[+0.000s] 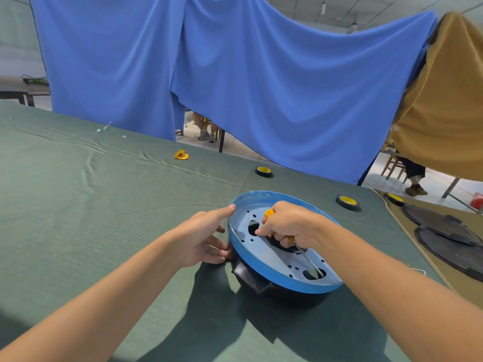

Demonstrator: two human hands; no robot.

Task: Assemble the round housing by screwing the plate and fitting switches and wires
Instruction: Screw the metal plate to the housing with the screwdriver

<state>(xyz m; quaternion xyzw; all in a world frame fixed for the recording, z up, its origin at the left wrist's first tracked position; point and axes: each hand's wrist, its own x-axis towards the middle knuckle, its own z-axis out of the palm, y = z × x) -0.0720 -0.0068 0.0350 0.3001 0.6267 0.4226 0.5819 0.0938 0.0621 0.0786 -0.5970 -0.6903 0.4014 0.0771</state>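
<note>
The round housing [264, 267] has a blue rim and a black underside and sits tilted on the green cloth. Inside it lies a pale blue plate [271, 257] with several holes. My right hand [287, 226] grips a yellow-handled screwdriver [269, 213], whose metal shaft runs down to a hole at the plate's near right end. My left hand [206, 239] holds the housing's left side, thumb on the rim and fingers against the black wall.
The table is covered in green cloth [104, 205]. Two black-and-yellow tape rolls [263, 171] [347, 202] lie beyond the housing, a yellow object [181, 154] farther left. Dark round covers [449, 239] lie on a tan cloth at right. Blue curtains hang behind.
</note>
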